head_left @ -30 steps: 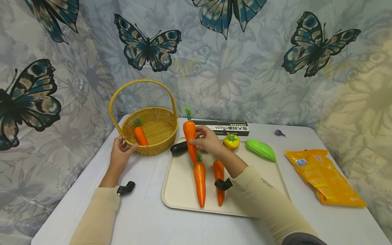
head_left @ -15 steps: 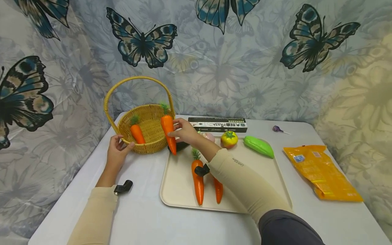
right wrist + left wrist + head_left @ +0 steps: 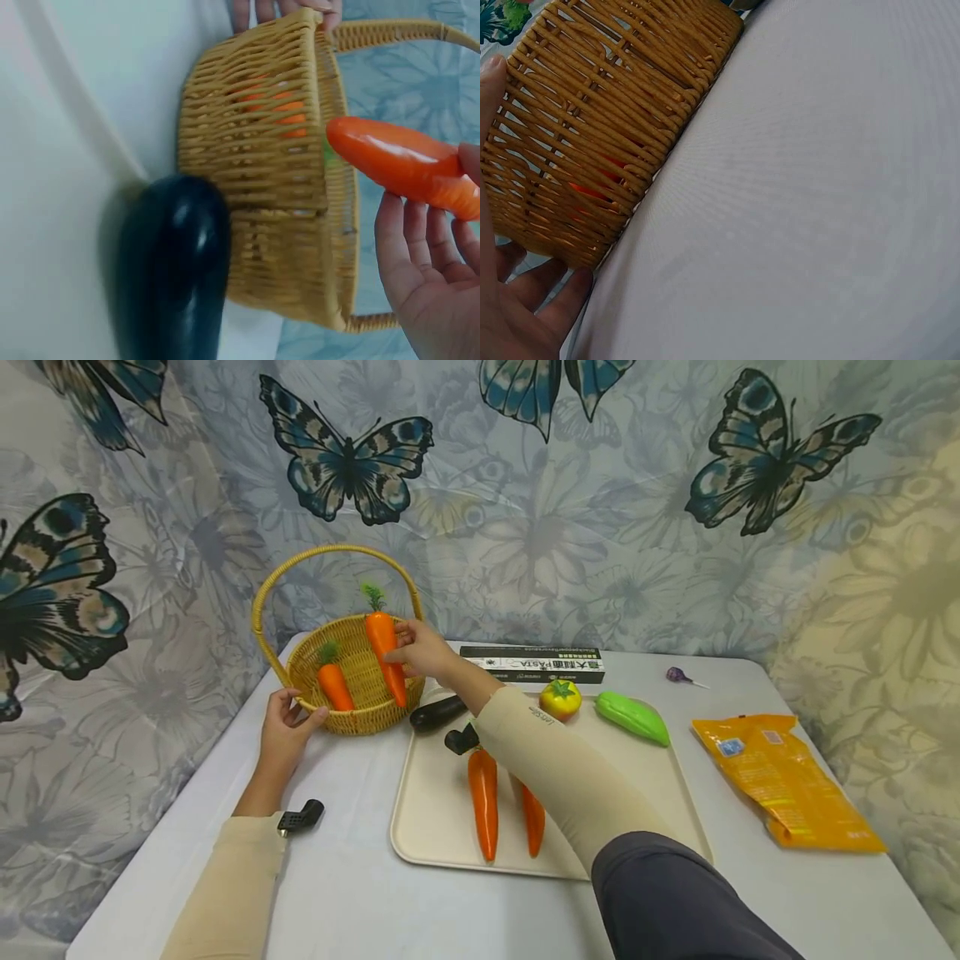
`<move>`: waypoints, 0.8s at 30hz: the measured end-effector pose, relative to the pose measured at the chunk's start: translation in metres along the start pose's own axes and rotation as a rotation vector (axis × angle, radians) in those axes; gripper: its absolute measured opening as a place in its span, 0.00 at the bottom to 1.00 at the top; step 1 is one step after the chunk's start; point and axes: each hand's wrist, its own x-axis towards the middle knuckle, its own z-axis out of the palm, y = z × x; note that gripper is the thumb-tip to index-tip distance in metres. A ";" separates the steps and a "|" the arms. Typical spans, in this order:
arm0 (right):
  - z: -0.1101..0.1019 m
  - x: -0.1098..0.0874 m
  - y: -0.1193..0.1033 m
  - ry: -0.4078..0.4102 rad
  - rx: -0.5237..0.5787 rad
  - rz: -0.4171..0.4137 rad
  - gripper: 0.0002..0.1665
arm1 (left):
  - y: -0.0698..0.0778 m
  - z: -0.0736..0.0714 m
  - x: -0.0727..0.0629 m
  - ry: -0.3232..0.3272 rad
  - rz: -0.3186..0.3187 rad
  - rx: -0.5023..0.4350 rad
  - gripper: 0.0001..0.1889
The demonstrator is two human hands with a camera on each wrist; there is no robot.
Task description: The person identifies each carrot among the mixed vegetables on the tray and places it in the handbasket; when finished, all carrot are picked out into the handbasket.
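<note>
Fingers of the right hand (image 3: 426, 653) pinch a carrot (image 3: 381, 637) above the wicker basket (image 3: 365, 722), which the left hand (image 3: 285, 733) grips.

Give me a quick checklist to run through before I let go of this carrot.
1. Right hand gripping carrot: ok.
2. Left hand holding basket: ok.
3. Basket upright: ok.
4. Room inside: ok, only one other carrot shows there.
5. Carrot clear of the basket's edge: cannot tell, they overlap in the head and right wrist views.
6. Carrot resting inside: not ok, the right hand holds it up.
</note>
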 end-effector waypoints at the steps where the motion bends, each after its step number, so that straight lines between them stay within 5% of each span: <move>1: 0.002 0.003 -0.003 -0.002 -0.001 0.005 0.34 | 0.001 0.000 0.000 0.000 0.000 -0.003 0.33; 7: 0.018 0.024 -0.008 0.022 -0.016 -0.002 0.34 | 0.001 0.000 0.003 0.009 0.005 -0.011 0.33; 16: 0.041 0.032 0.017 0.074 0.005 0.036 0.34 | 0.009 0.002 -0.001 -0.003 -0.028 -0.041 0.32; 24: 0.056 0.038 0.024 0.066 -0.131 0.043 0.31 | 0.027 0.006 -0.008 -0.004 0.009 -0.069 0.31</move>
